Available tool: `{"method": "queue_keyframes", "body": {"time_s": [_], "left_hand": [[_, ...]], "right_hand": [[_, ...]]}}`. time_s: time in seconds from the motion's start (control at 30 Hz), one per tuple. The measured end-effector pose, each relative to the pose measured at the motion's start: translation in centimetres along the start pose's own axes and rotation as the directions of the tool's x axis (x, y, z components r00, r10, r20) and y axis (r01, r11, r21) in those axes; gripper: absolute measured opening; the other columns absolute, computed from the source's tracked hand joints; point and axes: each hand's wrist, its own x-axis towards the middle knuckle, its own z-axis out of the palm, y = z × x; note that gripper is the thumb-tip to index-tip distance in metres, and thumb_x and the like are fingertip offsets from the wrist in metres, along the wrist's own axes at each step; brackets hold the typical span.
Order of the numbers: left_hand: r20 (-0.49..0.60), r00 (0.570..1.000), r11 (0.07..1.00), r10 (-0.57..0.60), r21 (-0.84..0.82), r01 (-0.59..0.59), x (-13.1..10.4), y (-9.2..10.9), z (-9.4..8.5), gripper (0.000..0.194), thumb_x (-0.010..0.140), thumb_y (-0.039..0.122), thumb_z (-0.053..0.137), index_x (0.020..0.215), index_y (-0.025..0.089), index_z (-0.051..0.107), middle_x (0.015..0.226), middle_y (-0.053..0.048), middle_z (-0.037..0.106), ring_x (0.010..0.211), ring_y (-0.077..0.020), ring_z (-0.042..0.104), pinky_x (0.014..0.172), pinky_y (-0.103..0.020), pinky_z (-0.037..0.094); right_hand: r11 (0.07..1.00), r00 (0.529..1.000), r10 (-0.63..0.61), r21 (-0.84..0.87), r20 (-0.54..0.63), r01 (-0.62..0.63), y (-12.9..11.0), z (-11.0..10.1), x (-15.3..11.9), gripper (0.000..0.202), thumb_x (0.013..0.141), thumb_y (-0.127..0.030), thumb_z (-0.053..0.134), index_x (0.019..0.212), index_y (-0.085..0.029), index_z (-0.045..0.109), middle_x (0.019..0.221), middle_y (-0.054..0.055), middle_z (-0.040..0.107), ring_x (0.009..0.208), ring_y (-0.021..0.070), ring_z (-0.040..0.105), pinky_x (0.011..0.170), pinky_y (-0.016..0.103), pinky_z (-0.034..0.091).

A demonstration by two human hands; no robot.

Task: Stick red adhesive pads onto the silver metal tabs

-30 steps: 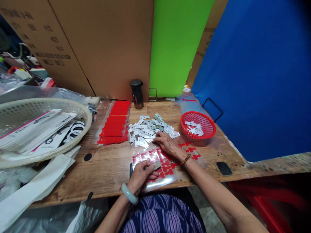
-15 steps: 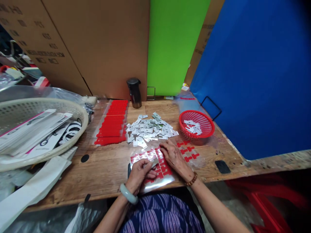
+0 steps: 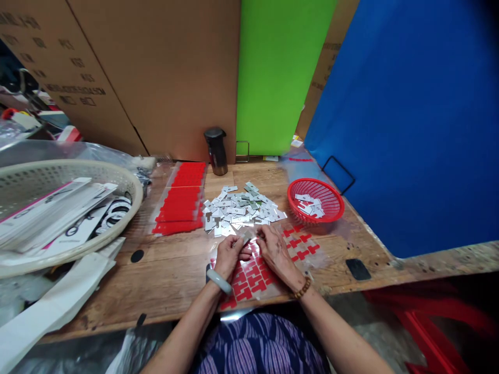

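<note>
My left hand (image 3: 229, 255), with a pale bangle at the wrist, pinches a small flat metal plate (image 3: 247, 237) between thumb and fingers. Under both hands lies a clear sheet of red T-shaped stickers (image 3: 245, 283). My right hand (image 3: 276, 253) is closed at the sheet's upper part, its fingertips close to the plate. Whatever those fingers grip is too small to make out. Beyond the hands spreads a loose pile of similar metal plates (image 3: 237, 208). Another piece of sticker sheet (image 3: 302, 243) sits just right of my right hand.
A red basket (image 3: 338, 213) with several plates stands at the right. Stacked red sticker sheets (image 3: 181, 200) lie left of the pile, and a dark bottle (image 3: 217, 151) stands behind. A big pale basket (image 3: 134, 208) holds packaged items at the left. Upright boards close off the back.
My left hand has moved forward with the metal plate, up close to the right fingertips, uncovering more red stickers. My right hand's fingers have drawn together near the sheet's upper part.
</note>
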Motion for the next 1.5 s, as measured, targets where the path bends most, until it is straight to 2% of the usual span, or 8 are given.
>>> {"method": "queue_keyframes", "body": {"time_s": [0.17,0.5,0.83,0.93,1.1,1.2,1.3,1.5], "left_hand": [[-0.002,1.0,1.0,0.009,0.006,-0.009,0.2,-0.2,-0.1,0.035,0.067,0.043,0.067,0.074,0.014,0.05,0.056,-0.005,0.066,0.048,-0.0143,0.063,0.048,-0.023,0.051],[-0.001,1.0,0.999,-0.001,0.053,0.001,1.6,0.3,-0.3,0.028,0.07,0.038,0.066,0.073,0.014,0.051,0.052,-0.003,0.065,0.042,-0.0115,0.059,0.043,-0.02,0.046],[-0.007,1.0,0.997,0.011,0.083,-0.01,1.8,0.2,-0.4,0.027,0.068,0.037,0.067,0.072,0.014,0.053,0.048,-0.001,0.063,0.033,-0.008,0.052,0.036,-0.017,0.039],[-0.015,1.0,0.997,0.009,0.072,-0.008,1.8,0.2,-0.4,0.026,0.069,0.035,0.067,0.071,0.014,0.052,0.048,0.0,0.063,0.032,-0.0074,0.051,0.035,-0.016,0.038],[-0.014,0.999,0.999,-0.042,0.022,0.042,1.6,0.8,-0.3,0.027,0.069,0.035,0.067,0.067,0.013,0.052,0.047,-0.001,0.062,0.034,-0.0089,0.054,0.036,-0.017,0.042],[0.003,0.995,0.995,-0.1,-0.011,0.1,0.8,1.8,-0.2,0.022,0.07,0.028,0.069,0.068,0.011,0.055,0.052,-0.003,0.064,0.039,-0.0092,0.058,0.04,-0.017,0.047],[0.042,0.987,0.987,-0.157,-0.04,0.159,-0.9,3.2,-0.1,0.015,0.069,0.015,0.069,0.078,0.008,0.06,0.068,-0.008,0.069,0.05,-0.0098,0.064,0.052,-0.017,0.053],[0.18,0.934,0.932,-0.308,-0.14,0.335,-5.3,4.4,-0.3,0.034,0.068,0.003,0.066,0.101,0.007,0.06,0.076,-0.011,0.072,0.064,-0.0144,0.069,0.063,-0.018,0.055]], "right_hand": [[0.997,0.999,0.051,0.065,0.014,-0.052,-0.3,-0.1,-0.4,0.012,0.079,-0.012,0.045,0.081,-0.018,0.056,0.084,0.006,0.053,0.081,0.0199,0.048,0.072,0.032,0.039],[0.988,0.99,0.116,0.108,-0.075,-0.107,-0.2,0.8,0.1,0.012,0.076,-0.01,0.045,0.069,-0.019,0.049,0.075,0.003,0.052,0.073,0.0188,0.046,0.068,0.032,0.037],[0.966,0.996,0.041,0.253,0.074,-0.058,0.1,-0.8,-0.5,0.009,0.08,-0.017,0.05,0.071,-0.019,0.052,0.078,0.001,0.053,0.076,0.0166,0.048,0.071,0.03,0.039],[0.922,0.992,0.055,0.377,0.114,-0.095,0.3,-1.3,-0.4,0.008,0.08,-0.02,0.052,0.072,-0.019,0.053,0.078,0.001,0.054,0.077,0.0159,0.05,0.073,0.029,0.04],[0.759,0.975,0.157,0.612,0.158,-0.221,0.5,-2.3,-0.8,0.012,0.081,-0.03,0.054,0.079,-0.018,0.053,0.075,0.0,0.054,0.072,0.0133,0.052,0.067,0.025,0.043],[0.7,0.961,0.24,0.661,0.137,-0.269,-0.4,-3.2,-1.4,0.017,0.076,-0.032,0.061,0.076,-0.018,0.051,0.071,-0.001,0.053,0.065,0.0121,0.051,0.059,0.024,0.044],[0.731,0.956,0.279,0.626,0.088,-0.271,-1.9,-4.2,-2.0,0.015,0.074,-0.029,0.063,0.073,-0.019,0.052,0.071,-0.002,0.053,0.064,0.012,0.05,0.058,0.023,0.043],[0.808,0.966,0.221,0.53,0.133,-0.258,-4.3,-5.5,-2.8,0.005,0.074,-0.019,0.059,0.073,-0.02,0.054,0.071,-0.002,0.055,0.066,0.0127,0.052,0.06,0.024,0.042]]}}
